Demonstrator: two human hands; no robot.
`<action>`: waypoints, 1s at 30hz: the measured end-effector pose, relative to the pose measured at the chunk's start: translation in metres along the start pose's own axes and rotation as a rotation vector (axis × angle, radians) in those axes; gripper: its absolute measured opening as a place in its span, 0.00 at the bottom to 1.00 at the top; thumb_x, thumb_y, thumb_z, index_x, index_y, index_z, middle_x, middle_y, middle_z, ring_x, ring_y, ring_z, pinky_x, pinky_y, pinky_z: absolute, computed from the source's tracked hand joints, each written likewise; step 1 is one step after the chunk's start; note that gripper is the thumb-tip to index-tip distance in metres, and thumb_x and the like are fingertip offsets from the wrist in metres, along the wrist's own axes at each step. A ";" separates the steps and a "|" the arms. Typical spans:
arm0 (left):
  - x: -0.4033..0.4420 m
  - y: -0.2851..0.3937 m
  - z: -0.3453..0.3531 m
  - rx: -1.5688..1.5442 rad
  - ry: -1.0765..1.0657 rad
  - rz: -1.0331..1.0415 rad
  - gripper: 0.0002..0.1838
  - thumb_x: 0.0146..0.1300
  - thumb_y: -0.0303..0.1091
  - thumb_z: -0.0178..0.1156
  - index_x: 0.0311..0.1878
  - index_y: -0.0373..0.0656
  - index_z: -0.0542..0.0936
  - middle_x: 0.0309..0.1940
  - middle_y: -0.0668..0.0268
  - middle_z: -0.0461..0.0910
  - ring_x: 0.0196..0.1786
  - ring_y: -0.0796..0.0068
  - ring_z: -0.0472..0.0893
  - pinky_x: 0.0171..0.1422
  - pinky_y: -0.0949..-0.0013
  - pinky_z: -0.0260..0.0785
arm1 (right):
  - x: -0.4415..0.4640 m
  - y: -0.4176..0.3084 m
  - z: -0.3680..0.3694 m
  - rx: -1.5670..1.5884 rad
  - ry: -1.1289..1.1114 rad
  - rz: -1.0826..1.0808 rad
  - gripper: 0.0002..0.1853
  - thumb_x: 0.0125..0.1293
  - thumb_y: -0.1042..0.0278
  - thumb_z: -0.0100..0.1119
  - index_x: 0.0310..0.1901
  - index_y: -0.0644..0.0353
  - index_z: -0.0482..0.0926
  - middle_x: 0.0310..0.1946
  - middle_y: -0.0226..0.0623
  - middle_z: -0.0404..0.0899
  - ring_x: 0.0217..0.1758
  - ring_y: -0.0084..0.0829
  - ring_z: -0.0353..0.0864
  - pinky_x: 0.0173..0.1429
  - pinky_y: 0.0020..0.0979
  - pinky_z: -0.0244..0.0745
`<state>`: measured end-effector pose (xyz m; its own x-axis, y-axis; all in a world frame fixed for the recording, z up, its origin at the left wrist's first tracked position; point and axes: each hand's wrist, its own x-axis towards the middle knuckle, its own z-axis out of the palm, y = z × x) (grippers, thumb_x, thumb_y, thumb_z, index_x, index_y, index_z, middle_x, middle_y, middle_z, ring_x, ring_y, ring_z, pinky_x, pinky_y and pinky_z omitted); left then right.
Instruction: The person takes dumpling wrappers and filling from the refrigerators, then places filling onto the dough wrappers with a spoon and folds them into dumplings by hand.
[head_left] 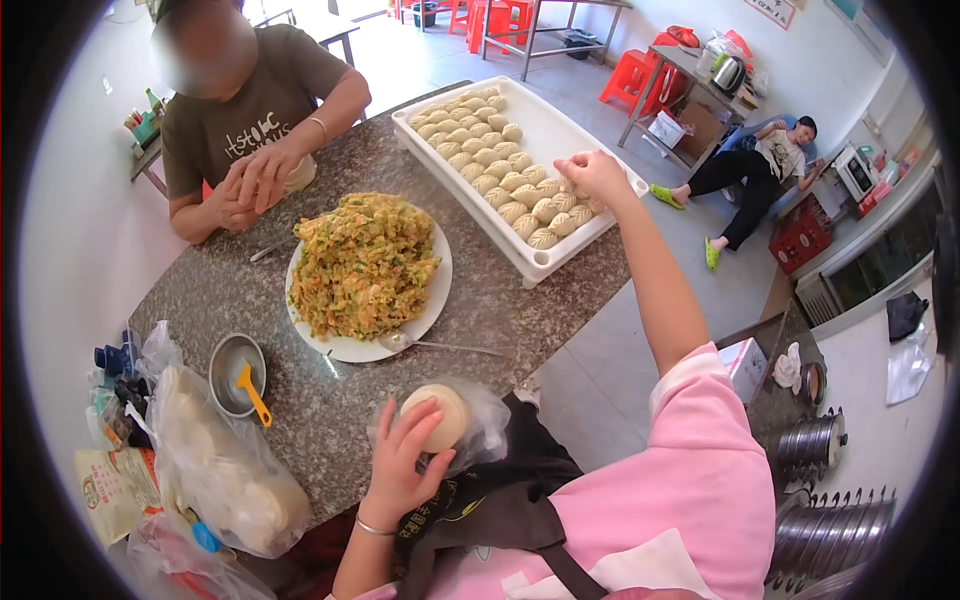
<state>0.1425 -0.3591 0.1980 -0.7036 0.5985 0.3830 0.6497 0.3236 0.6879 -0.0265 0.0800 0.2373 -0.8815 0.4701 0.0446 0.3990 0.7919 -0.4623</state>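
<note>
My left hand (408,458) lies with spread fingers on a stack of round dumpling wrappers (452,418), which sits in a clear plastic bag (488,425) at the table edge. My right hand (597,178) reaches over the white tray (545,120), fingertips pinched together just above the dumplings. Whatever they may hold is hidden. Rows of pleated dumplings (487,155) fill much of the tray. Between my arms and the other person, a white plate (437,300) bears a heap of chopped filling (365,265). A metal spoon (440,347) rests on its rim.
Across the table, a person's hands (265,180) are closed around pale dough. On the left stand a metal bowl (228,375) with an orange-handled utensil (252,392) and a bag of wrappers (225,470). Another person (765,170) reclines at the far right near red stools (632,82).
</note>
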 end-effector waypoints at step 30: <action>-0.012 -0.010 0.011 0.087 0.356 -0.245 0.12 0.55 0.27 0.63 0.43 0.37 0.79 0.46 0.57 0.79 0.56 0.51 0.74 0.62 0.54 0.63 | -0.255 -0.107 0.092 0.292 -0.030 -0.900 0.08 0.54 0.64 0.65 0.36 0.52 0.81 0.41 0.28 0.77 0.53 0.31 0.74 0.65 0.46 0.58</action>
<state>0.1483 -0.3616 0.1798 -0.8852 0.2118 0.4143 0.4627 0.4938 0.7362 0.1328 -0.1602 0.1940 -0.8353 -0.2830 0.4713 -0.5092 0.7214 -0.4693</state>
